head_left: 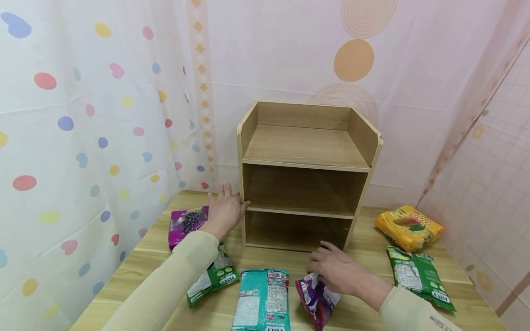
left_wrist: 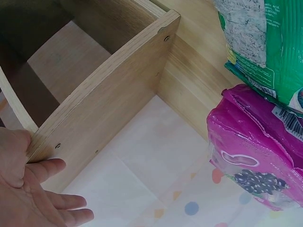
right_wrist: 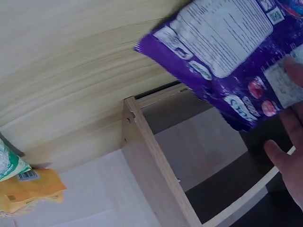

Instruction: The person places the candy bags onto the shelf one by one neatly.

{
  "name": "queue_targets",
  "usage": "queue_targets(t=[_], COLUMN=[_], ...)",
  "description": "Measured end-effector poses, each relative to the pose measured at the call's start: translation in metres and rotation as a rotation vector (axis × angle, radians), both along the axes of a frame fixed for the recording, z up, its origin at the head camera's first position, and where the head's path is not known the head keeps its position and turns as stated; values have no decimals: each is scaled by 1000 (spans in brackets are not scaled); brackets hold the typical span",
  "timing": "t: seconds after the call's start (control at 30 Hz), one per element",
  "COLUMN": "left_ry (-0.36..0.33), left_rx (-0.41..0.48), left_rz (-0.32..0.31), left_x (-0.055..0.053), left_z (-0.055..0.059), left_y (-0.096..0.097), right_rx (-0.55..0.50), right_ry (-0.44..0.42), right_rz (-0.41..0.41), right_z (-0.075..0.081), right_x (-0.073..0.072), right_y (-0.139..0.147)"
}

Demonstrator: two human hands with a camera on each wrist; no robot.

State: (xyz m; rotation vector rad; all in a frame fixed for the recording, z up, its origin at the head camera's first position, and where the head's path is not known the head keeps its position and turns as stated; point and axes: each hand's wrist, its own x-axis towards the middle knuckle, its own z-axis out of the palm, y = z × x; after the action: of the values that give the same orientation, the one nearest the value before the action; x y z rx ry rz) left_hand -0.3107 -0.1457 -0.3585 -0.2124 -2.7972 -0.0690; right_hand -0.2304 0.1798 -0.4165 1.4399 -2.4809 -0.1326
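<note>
A small wooden shelf stands on the table, its compartments facing me. My left hand holds the shelf's left side panel, the thumb at its front edge and the fingers spread along the outside. In front of the shelf's lower right, my right hand grips a purple snack bag by its upper end. The right wrist view shows that purple bag's printed back, tilted, with the thumb across it. Left of this bag lies a teal snack bag.
Near my left forearm are a magenta bag with dark berries and a green bag, partly covered by the sleeve. Right of the shelf lie a yellow mango bag and another green bag. Patterned curtains hang behind.
</note>
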Motion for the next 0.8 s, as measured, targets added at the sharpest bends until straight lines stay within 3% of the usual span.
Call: queue_targets(t=[0.23, 0.5, 0.8], left_ry=[-8, 7, 8], left_rx=[5, 16, 5], left_rz=[1, -5, -2], left_x=[1, 1, 2], left_z=[1, 1, 2], left_y=[1, 1, 1], right_rx=[-110, -245, -226], right_ry=[124, 208, 218], right_rz=[76, 155, 153], right_z=[1, -7, -25], right_x=[-1, -2, -1], right_y=[-2, 7, 35])
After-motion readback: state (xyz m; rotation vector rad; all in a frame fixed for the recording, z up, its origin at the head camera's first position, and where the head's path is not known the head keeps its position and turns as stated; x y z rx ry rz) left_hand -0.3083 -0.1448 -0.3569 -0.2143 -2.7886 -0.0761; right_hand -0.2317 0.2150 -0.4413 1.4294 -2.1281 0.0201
